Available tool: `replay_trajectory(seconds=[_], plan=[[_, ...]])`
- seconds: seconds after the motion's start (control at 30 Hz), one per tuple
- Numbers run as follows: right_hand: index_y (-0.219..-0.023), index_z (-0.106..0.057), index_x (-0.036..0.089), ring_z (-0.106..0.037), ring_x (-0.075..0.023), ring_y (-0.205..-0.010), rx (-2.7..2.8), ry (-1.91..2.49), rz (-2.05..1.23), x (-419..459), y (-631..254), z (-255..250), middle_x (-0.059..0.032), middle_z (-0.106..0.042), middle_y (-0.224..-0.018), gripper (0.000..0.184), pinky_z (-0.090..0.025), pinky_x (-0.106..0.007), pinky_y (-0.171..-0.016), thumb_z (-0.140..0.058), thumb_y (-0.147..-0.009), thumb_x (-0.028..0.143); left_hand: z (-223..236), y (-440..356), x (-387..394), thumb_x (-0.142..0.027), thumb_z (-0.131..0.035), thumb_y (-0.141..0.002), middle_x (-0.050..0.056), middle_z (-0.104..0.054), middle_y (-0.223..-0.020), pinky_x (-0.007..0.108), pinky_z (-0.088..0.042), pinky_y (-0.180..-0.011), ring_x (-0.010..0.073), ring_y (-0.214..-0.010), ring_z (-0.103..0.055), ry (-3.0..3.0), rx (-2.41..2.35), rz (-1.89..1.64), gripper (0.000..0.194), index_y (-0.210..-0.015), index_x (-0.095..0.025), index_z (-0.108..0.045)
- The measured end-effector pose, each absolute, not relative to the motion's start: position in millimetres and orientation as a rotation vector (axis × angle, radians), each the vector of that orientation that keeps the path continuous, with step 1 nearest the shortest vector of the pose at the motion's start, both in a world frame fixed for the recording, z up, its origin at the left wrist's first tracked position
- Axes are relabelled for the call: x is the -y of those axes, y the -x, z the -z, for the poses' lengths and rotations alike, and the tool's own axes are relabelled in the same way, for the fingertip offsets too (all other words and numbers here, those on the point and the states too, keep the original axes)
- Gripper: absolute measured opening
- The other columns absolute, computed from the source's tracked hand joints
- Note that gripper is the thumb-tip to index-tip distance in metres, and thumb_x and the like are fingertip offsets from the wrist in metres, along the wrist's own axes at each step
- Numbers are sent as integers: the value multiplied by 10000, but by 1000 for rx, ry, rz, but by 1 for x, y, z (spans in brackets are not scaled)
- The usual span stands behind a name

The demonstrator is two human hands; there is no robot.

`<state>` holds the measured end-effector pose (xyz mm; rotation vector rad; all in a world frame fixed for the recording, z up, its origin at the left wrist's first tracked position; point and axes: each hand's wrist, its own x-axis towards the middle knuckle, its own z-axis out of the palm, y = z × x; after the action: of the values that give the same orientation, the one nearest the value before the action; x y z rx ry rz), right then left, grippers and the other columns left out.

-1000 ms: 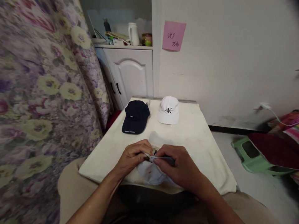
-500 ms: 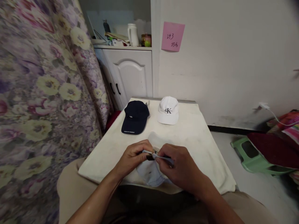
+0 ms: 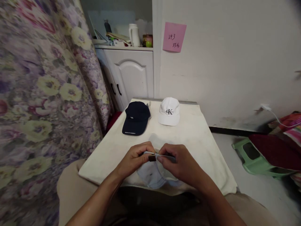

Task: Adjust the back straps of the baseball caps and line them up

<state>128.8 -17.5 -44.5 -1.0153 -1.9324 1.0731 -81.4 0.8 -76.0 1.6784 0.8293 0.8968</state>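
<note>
Baseball cap, pale blue, sits near us; our left hand and right hand pinch its strap.

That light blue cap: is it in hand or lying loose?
In hand: the left hand and right hand both pinch parts of the light blue cap, close together, beside a small dark tab.

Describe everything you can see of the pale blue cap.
The pale blue cap looks like cloth, with visible seams. It sits at the near edge of the cream-covered table, the left hand and right hand pinching its band, where a small dark piece shows between them. The hands hide part; whether the band is fastened cannot be told.
</note>
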Motion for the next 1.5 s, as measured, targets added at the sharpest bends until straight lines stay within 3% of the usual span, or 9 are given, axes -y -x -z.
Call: replay_trajectory(seconds=[0.37, 0.8, 1.17, 1.5], plan=[[-709, -577, 177, -442, -98, -607, 1902, 986, -1197, 8, -136, 48, 56, -514, -627, 160, -336, -225, -559, -587, -868, 193, 68, 72, -1, -325, -596, -911, -11, -533, -752, 236, -360, -638, 136, -692, -474, -1694, -900, -860, 224, -770, -156, -643], [-778, -620, 179, -488, -111, -623, 2044, 1011, -1106, 6, -140, 52, 42, -558, -666, 146, -347, -229, -575, -567, -908, 217, 65, 71, 0, -360, -588, -917, 4, -586, -778, 241, -382, -662, 155, -736, -502, -1693, -931, -760, 241, -818, -152, -658], [-829, -658, 182, -538, -131, -708, 2122, 913, -1217, 1, -146, 53, 24, -594, -749, 175, -402, -239, -648, -556, -947, 262, 67, 70, 0, -376, -593, -905, -3, -575, -752, 236, -361, -633, 149, -708, -481, -1665, -925, -713, 257, -812, -144, -654], [-907, -587, 206, -537, -123, -722, 2018, 982, -1283, 1, -143, 56, 28, -608, -802, 87, -401, -230, -639, -524, -908, 145, 70, 72, -1, -398, -580, -900, -14, -543, -725, 228, -337, -596, 138, -670, -446, -1610, -938, -769, 272, -777, -158, -615]])
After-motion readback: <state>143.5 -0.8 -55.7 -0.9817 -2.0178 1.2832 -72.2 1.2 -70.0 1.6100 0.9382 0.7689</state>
